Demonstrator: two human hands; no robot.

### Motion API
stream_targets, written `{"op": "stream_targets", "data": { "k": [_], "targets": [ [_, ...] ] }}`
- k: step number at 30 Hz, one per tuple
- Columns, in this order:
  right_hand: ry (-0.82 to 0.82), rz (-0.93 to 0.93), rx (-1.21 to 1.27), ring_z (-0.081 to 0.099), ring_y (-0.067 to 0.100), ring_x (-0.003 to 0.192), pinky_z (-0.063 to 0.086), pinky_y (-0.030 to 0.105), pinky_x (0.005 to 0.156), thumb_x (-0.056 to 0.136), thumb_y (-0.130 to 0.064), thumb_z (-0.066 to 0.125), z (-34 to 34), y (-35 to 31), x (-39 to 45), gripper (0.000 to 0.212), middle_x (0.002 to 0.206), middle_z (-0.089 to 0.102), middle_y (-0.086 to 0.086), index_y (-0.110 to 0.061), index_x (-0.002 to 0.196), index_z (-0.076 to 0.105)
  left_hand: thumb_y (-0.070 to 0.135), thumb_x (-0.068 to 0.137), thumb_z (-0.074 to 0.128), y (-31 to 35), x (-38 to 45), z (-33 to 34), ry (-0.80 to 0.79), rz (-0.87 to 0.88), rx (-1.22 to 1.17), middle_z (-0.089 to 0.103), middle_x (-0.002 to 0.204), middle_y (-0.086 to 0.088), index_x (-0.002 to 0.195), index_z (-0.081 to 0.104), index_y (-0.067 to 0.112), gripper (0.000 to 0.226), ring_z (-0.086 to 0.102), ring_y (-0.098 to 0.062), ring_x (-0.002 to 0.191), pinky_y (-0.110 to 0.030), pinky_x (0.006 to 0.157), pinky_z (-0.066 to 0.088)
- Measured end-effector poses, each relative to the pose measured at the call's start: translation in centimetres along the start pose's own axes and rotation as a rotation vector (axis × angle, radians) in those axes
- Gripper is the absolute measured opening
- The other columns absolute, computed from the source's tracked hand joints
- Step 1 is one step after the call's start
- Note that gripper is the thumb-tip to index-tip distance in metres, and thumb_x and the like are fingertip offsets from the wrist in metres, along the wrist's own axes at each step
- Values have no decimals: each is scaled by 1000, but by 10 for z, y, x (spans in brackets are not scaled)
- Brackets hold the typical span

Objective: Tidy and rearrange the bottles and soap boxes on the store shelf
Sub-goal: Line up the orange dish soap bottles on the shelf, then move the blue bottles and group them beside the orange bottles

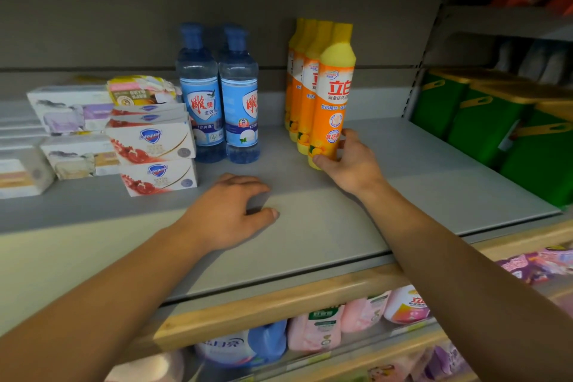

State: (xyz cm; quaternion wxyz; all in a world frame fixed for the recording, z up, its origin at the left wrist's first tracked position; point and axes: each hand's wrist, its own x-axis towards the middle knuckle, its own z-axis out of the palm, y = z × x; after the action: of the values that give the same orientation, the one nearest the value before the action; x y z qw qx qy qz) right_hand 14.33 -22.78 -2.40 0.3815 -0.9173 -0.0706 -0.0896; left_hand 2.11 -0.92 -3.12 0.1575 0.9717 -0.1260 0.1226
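A shop aisle: a grey store shelf (403, 183) carries rows of orange detergent bottles (331, 96), blue-capped bottles (238, 96) and stacked soap boxes (152, 141).

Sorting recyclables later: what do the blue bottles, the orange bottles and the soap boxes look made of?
Blue bottles: likely clear plastic, glossy; liquid shows through. Orange bottles, front one gripped by the right hand: opaque plastic with glossy printed wrap, it seems. Soap boxes: probably printed cardboard, with sharp folded edges and a slight sheen.
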Motion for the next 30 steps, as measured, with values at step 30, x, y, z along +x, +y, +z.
{"op": "stream_targets", "data": {
  "k": [30],
  "targets": [
    [57,-139,366,62,10,104,39,9,64,84,-41,73,93,-119,36,52,128,64,-2,-19,127,53,20,83,68,-57,-33,-37,308,-285,-510,69,80,9,96,67,27,15,64,-11,73,-26,75,51]
  ]
}}
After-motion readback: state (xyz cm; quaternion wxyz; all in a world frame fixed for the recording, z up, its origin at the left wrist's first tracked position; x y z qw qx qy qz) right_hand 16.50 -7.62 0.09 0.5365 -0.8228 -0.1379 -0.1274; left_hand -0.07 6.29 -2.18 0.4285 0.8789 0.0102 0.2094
